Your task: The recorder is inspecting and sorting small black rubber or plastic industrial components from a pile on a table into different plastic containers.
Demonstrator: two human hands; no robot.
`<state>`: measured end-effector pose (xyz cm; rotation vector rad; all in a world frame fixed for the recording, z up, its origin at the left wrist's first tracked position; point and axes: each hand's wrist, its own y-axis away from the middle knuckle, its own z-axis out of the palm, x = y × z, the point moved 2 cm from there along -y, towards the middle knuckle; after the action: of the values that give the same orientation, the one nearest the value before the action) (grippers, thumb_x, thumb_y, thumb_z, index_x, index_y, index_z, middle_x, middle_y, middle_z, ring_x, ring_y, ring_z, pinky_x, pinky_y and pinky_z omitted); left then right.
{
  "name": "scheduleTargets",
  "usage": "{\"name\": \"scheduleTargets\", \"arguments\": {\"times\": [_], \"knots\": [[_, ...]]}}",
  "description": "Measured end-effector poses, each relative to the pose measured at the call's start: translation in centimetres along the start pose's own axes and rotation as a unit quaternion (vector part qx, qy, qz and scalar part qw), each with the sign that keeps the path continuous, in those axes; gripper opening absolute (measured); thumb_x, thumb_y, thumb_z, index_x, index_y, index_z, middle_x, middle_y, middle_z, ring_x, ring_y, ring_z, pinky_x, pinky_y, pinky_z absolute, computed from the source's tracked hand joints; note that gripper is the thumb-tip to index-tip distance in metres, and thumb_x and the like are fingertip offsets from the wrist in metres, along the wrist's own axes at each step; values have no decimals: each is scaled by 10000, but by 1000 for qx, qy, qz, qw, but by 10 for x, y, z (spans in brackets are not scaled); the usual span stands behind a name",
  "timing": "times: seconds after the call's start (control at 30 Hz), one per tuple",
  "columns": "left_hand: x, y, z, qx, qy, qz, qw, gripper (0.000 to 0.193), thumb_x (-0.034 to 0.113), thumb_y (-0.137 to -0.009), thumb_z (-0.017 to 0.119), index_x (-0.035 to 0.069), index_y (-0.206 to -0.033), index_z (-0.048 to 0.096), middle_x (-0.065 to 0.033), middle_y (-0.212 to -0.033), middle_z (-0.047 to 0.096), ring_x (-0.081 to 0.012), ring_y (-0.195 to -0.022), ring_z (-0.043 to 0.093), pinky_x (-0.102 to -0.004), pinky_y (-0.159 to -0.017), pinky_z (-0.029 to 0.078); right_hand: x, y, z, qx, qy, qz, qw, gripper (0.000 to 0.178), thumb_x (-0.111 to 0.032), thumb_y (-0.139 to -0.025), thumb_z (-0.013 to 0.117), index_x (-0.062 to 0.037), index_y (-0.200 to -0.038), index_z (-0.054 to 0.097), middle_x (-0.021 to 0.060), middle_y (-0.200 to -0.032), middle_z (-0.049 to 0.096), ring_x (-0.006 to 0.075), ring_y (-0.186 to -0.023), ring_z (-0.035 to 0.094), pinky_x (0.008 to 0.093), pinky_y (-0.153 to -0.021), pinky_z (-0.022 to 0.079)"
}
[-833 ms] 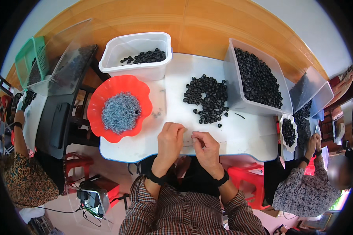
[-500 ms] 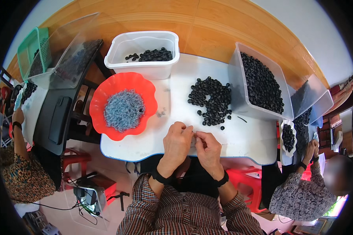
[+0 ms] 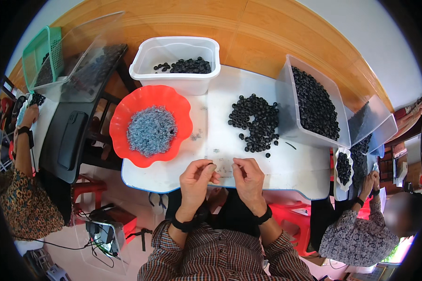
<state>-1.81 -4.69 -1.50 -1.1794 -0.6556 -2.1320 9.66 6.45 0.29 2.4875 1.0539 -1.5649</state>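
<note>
My left hand (image 3: 196,181) is over the front edge of the white table (image 3: 290,171), thumb and fingers pinched together. A short gap to its right, my right hand (image 3: 249,181) also pinches with thumb and forefinger. Anything between the fingertips is too small to make out. Beyond my right hand lies a loose heap of small round black pieces (image 3: 255,122), some showing a hole like a ring or bead. To the left stands a red scalloped bowl (image 3: 183,110) holding many tiny clear bluish pieces (image 3: 151,131).
A white tub (image 3: 176,83) with black pieces stands at the back. A clear bin (image 3: 290,112) full of them is at the right. A thin dark strip (image 3: 290,145) lies near it. People work at both sides, near a black phone (image 3: 72,140) and a white dish (image 3: 338,159).
My hands were together at the fingertips and are now apart. The left hand has moved left and slightly toward me; the right has barely moved. The whole view has shifted slightly.
</note>
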Motion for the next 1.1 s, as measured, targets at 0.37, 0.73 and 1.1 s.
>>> {"name": "scheduleTargets", "arguments": {"times": [0.37, 0.73, 1.1], "knots": [[-4, -6, -19, -22, 180, -83, 980, 238, 114, -982, 575, -58, -1141, 619, -136, -942, 685, -164, -720, 668, -274, -641, 571, -6, -7, 25, -18, 109, -61, 992, 116, -66, -848, 682, -62, -964, 687, 81, -894, 582, 252, -663, 628, 362, -572, 499], [-9, -8, -15, -39, 240, -110, 964, 255, 147, -991, 569, -45, -1151, 618, -112, -942, 683, -133, -719, 641, -234, -652, 529, -30, -10, 9, -63, 2, -77, 995, 101, -2, -884, 629, -5, -980, 601, 135, -885, 565, 284, -710, 617, 355, -597, 499], [-9, -5, -6, -45, 170, -92, 980, 218, 110, -978, 585, -41, -1122, 650, -87, -857, 667, -127, -705, 615, -239, -640, 518, -41, -7, 7, -104, -42, -99, 989, 74, 22, -889, 617, 3, -961, 614, 123, -891, 574, 237, -714, 605, 321, -611, 494]]}}
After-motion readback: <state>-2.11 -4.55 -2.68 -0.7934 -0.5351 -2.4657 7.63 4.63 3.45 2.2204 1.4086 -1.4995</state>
